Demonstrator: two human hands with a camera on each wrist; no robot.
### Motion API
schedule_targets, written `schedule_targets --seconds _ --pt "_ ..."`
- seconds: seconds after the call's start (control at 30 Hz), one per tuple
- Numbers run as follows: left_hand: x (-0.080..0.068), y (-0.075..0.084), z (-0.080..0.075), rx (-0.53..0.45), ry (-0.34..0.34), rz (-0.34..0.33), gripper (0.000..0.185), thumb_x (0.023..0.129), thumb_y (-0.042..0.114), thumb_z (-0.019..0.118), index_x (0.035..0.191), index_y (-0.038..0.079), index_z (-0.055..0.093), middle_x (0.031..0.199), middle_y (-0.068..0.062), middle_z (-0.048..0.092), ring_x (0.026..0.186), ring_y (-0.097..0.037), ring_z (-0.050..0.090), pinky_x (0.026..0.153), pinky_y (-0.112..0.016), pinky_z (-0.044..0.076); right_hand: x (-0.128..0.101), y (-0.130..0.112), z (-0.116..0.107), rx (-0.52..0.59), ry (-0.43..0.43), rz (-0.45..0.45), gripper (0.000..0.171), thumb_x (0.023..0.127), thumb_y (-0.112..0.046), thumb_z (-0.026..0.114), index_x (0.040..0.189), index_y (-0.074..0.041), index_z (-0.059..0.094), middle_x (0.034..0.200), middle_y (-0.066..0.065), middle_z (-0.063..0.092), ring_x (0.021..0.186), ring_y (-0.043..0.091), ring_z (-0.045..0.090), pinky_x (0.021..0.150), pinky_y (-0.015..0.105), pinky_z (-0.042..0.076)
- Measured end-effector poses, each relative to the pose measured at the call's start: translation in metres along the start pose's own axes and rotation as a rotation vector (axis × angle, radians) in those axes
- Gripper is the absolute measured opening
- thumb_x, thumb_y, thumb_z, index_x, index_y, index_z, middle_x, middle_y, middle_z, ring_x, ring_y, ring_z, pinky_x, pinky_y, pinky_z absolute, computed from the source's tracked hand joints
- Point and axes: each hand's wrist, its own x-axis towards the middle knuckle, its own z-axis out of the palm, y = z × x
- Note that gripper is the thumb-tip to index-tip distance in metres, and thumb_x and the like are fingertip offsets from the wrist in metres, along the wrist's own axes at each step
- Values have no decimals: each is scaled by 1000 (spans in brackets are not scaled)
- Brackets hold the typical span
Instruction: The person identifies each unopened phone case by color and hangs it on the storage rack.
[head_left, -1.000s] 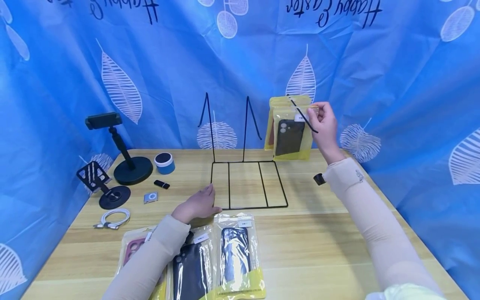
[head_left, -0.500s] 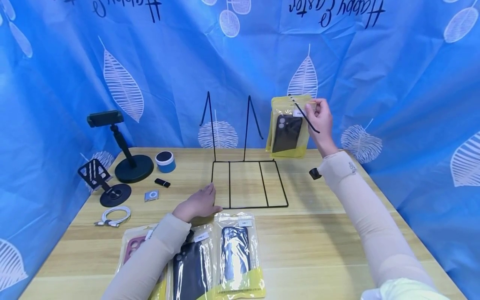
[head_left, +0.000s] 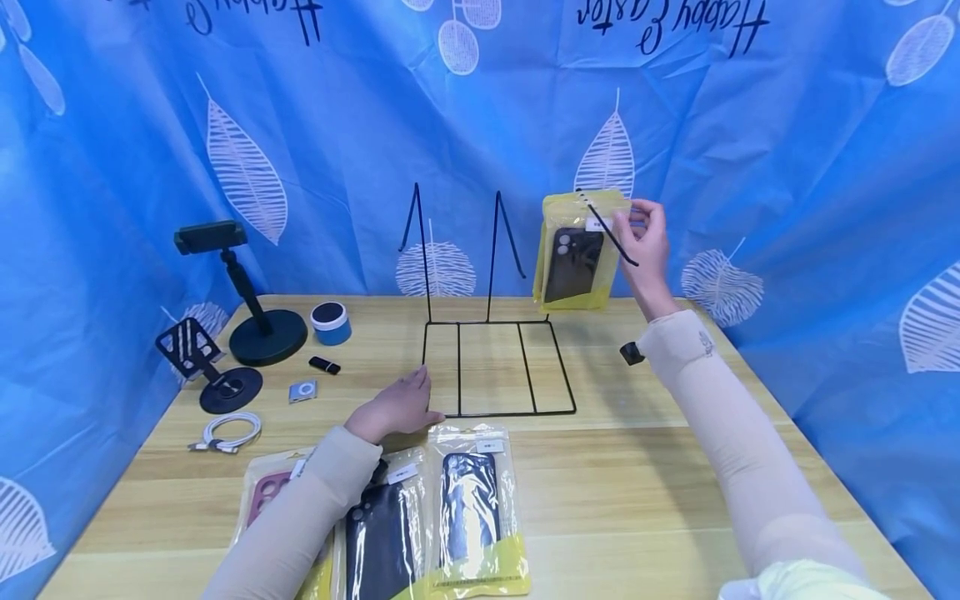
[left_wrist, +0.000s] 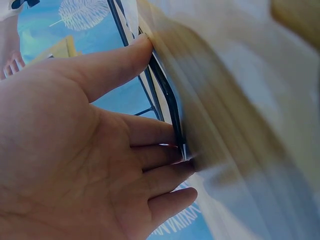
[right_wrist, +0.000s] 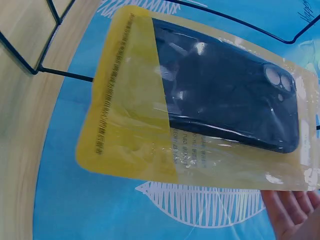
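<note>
A black wire display rack (head_left: 495, 367) stands mid-table with thin upright hooks at its back. My right hand (head_left: 636, 221) is raised at the rack's right hook (head_left: 609, 233) and pinches the top of a yellow pouch (head_left: 573, 254) with a black phone case inside; the pouch hangs there above the table. The right wrist view shows that pouch (right_wrist: 200, 110) from below, with my fingertips (right_wrist: 287, 215) at its corner. My left hand (head_left: 405, 404) lies flat at the rack base's front-left corner, its straight fingers (left_wrist: 150, 160) touching the base wire (left_wrist: 167, 100).
Several more pouched phone cases (head_left: 472, 508) lie at the table's front under my left forearm. At the left stand a phone holder (head_left: 247, 308), a small black stand (head_left: 198, 362), a blue round speaker (head_left: 330, 325), a USB stick (head_left: 324, 366) and a white cable (head_left: 228, 433). Blue cloth encloses the table.
My right hand has shifted a little and the hanging pouch has moved slightly up and back by the hook. The left hand has stayed in place.
</note>
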Motion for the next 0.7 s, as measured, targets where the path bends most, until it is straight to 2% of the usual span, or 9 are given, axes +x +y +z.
schedule_targets --seconds 0.1,0.27,0.4,0.53,0.63,0.7 --pt "1 -1 0 5 -3 -4 81 101 40 54 151 -15 21 162 -30 11 151 -42 17 124 -51 22 -10 1 -7 -3 4 25 48 99 -37 59 141 -17 44 125 1 56 114 11 55 99 29 47" --pt "0 -2 1 -1 -8 -13 81 102 40 54 151 -14 20 162 -30 10 151 -41 16 124 -51 21 -42 2 -16 -60 -1 22 55 100 -32 59 147 -17 36 142 10 46 131 19 48 111 34 42" --pt "-1 -2 1 -3 -14 -14 80 102 40 54 151 -14 20 162 -30 10 151 -41 16 125 -51 21 -79 4 -13 -13 -10 -8 51 98 -21 62 142 -8 40 138 12 46 125 22 51 109 39 44" --pt "0 -2 0 8 -19 -10 80 102 40 53 151 -14 21 162 -30 10 152 -41 16 125 -51 21 -113 3 -2 90 -50 -52 44 96 -7 62 133 5 42 125 7 50 112 21 55 102 33 46" --pt "0 -1 -1 6 -17 -4 79 102 39 54 151 -14 22 162 -30 10 151 -42 16 124 -51 21 -134 -1 9 106 -145 -56 38 95 -3 62 127 7 45 117 8 52 106 19 54 99 30 46" --pt "0 -1 -2 0 -17 -3 79 102 39 54 151 -15 22 162 -30 10 151 -42 16 124 -52 21 -148 -6 16 61 -260 -45 36 95 -4 63 125 6 47 117 12 55 106 20 54 100 33 46"
